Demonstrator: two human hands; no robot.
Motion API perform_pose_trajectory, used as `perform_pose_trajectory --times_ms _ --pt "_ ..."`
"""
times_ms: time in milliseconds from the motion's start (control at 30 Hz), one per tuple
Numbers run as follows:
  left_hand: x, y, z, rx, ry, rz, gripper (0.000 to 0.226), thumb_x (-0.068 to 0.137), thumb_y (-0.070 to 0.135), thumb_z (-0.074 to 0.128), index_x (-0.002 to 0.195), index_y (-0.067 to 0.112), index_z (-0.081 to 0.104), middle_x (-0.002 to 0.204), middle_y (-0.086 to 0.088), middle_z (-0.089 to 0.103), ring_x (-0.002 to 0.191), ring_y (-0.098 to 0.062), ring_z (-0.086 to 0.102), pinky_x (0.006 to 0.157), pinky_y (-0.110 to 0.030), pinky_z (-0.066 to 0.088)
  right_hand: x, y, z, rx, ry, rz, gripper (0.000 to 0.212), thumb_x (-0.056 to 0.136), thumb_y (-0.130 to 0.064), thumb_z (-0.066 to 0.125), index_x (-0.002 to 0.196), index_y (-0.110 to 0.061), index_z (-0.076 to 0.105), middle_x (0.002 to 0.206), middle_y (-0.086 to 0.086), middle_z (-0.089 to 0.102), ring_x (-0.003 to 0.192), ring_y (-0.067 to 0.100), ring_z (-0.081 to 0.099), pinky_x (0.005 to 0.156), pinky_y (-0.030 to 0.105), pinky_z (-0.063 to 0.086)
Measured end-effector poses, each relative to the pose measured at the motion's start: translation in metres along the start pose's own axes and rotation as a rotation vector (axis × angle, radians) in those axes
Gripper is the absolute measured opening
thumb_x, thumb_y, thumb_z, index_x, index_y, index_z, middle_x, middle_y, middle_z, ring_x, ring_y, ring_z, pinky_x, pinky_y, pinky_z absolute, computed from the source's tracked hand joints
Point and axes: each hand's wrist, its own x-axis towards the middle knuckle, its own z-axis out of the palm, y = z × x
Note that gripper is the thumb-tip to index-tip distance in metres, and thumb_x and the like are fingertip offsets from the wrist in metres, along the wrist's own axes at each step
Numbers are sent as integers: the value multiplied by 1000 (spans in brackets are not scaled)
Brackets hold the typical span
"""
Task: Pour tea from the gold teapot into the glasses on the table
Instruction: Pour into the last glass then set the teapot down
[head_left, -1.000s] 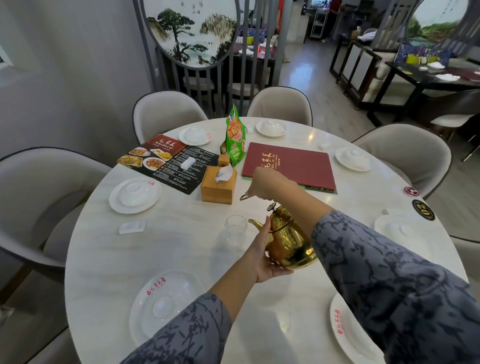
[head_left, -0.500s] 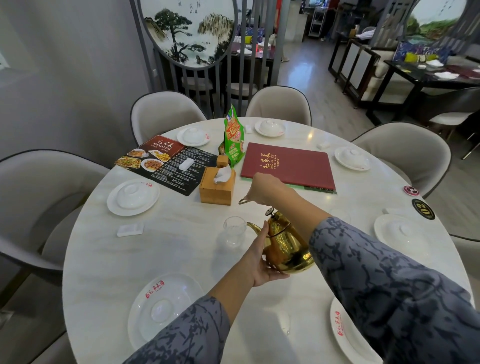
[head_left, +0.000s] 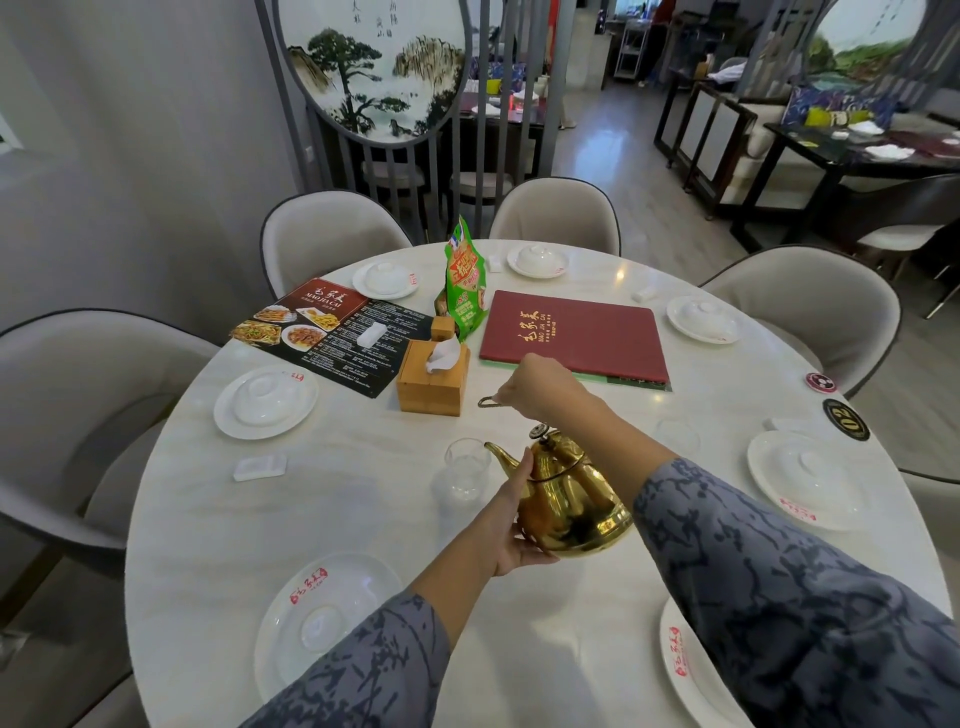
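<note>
At frame centre, a polished gold teapot (head_left: 569, 499) tilts its spout toward a clear glass (head_left: 466, 467) just left. The right hand (head_left: 535, 384) grips its raised handle; the left hand (head_left: 511, 525) cups the belly. It looks heavy, rigid, slippery; the glass fragile.

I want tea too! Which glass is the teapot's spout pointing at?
The glass just left of the gold teapot, right at its spout. The other glass sits right of the person's right arm, behind the pot.
</note>
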Motion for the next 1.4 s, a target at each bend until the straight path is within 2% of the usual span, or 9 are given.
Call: perform_pose_trajectory --times_ms 167,267,300,433,600,800,1067,1267,1400 --pt "-4 -1 2 100 8 28 80 71 75 64 126 24 35 131 -12 47 125 -37 51 100 -51 52 -18 9 -9 73 37 -26 30 95 -29 65 92 0 72 59 5 51 52 18 43 50 28 35" --pt "-6 -2 9 146 24 62 75 74 75 62 123 25 37 130 -10 48 128 -37 51 100 -50 53 -31 15 -19 108 63 -79 37 97 -31 63 119 -2 71 97 12 73 84 25 67 71 33 52" --pt "-7 -1 11 158 32 76 76 73 75 63 124 25 38 128 -10 49 127 -37 52 99 -50 54 -35 18 -23 116 80 -86 38 97 -32 63 118 -1 71 101 13 74 88 26 69 74 34 55" --pt "-5 6 18 205 76 155 95 63 78 69 135 24 40 127 -8 52 124 -35 53 91 -50 58 -48 30 -43 157 95 -57 41 96 -38 64 82 0 74 61 9 58 44 16 43 49 28 39" --pt "1 23 30 240 140 259 131 33 87 74 139 17 40 136 -10 55 117 -31 58 67 -41 63 -55 46 -67 251 138 -63 43 94 -44 65 75 -6 72 51 1 52 37 11 40 44 23 35" --pt "16 62 49 278 205 335 146 19 84 78 140 14 38 139 -12 54 120 -33 56 76 -44 62 -31 62 -88 360 217 -29 55 93 -44 66 52 -13 46 47 -1 37 38 11 31 46 21 29" --pt "59 109 58 305 214 307 121 45 70 85 140 15 35 140 -13 53 124 -36 54 93 -55 55 21 82 -88 449 288 -26 53 93 -43 66 51 -15 52 49 -1 43 41 10 33 45 21 30" --pt "102 129 55 292 218 266 139 27 74 86 141 11 38 138 -11 56 126 -32 53 96 -53 48 69 102 -71 501 327 -105 51 94 -38 67 69 6 69 47 2 46 38 9 33 41 12 32" --pt "130 135 52 269 234 212 113 44 65 89 134 11 49 129 -9 62 118 -28 55 97 -48 49 99 117 -54 523 295 -132 52 94 -39 67 69 7 69 51 10 49 46 18 37 50 26 36"
